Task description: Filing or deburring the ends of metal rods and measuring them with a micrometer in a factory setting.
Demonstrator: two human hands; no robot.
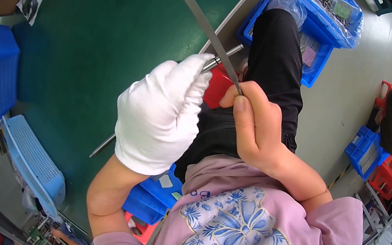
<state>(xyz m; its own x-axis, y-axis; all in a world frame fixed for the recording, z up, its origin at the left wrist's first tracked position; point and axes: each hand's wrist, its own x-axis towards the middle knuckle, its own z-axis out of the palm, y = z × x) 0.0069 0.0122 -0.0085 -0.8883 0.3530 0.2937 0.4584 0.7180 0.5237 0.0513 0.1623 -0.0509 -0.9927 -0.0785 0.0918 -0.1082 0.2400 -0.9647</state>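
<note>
my left grip (158, 113) wraps a metal rod (212, 64) and my right grip (260, 125), past the edge of the open counter (91, 53), pinches a flat strip (198, 15).

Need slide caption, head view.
Gloved left hand holding a metal rod, bare right hand holding a flat metal strip by one end.

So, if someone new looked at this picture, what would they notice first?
Probably the white glove on the left hand, near the middle, closed around a metal rod. Above it, a long flat metal strip slants across the view, its lower end pinched by the bare right hand. Behind the glove spreads a big green tabletop.
</note>
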